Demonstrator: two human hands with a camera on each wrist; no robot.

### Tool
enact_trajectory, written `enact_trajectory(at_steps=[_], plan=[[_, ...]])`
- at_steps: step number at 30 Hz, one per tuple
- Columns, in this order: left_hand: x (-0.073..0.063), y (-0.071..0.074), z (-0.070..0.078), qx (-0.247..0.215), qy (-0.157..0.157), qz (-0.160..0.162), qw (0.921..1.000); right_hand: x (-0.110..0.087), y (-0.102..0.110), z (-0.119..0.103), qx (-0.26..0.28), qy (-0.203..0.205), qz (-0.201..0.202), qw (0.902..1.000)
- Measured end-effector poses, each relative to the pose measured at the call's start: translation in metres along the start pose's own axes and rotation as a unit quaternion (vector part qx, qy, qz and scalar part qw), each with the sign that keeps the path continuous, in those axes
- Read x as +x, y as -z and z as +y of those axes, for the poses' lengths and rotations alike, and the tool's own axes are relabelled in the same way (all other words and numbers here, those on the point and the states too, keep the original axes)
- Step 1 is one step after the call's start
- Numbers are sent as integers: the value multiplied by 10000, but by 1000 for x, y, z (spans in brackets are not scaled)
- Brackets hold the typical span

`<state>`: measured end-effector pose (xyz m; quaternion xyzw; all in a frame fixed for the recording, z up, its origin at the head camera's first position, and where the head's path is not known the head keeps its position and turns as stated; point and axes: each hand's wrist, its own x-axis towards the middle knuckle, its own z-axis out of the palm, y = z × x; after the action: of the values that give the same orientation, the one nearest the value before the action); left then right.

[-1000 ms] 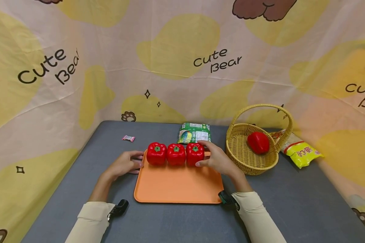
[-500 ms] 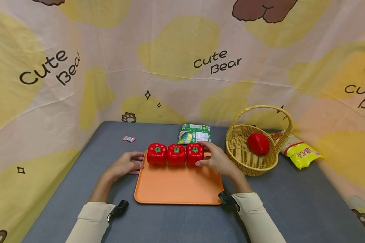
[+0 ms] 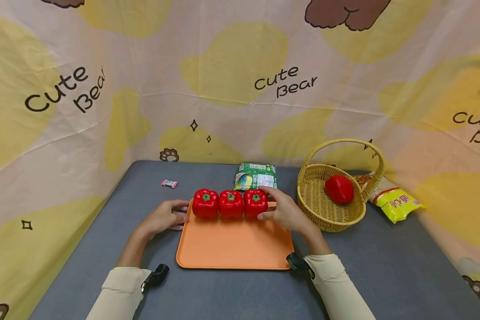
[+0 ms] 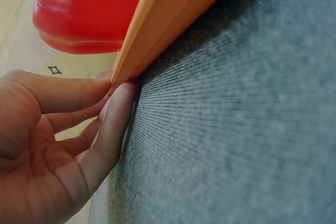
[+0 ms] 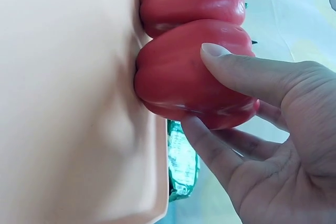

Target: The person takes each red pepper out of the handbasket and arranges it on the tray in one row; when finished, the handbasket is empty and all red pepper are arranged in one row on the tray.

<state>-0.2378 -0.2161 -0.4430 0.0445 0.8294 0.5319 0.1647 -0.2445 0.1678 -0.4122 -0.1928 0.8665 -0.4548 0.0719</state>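
Note:
Three red bell peppers stand side by side along the far edge of an orange tray (image 3: 236, 246): a left pepper (image 3: 205, 204), a middle pepper (image 3: 230, 204) and a right pepper (image 3: 255, 203). My right hand (image 3: 284, 211) grips the right pepper, thumb on its near side and fingers round its outer and far side. In the right wrist view this held pepper (image 5: 184, 72) touches its neighbour and rests on the tray. My left hand (image 3: 164, 218) pinches the tray's left rim between thumb and fingers, as the left wrist view shows at the tray edge (image 4: 157, 30).
A wicker basket (image 3: 332, 222) with another red bell pepper (image 3: 339, 189) in it stands to the right. Behind the tray lies a green packet (image 3: 256, 175). A yellow packet (image 3: 398, 204) is partly behind the basket, and a small pink wrapped candy (image 3: 169, 183) lies at the back left.

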Motion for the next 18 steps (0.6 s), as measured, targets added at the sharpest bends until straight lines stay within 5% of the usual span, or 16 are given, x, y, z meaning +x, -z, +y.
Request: enact_trajectory(at_steps=[18], plan=[[-1, 0, 0, 33, -29, -5, 10000, 1, 2, 1, -134, -108, 108, 9998]])
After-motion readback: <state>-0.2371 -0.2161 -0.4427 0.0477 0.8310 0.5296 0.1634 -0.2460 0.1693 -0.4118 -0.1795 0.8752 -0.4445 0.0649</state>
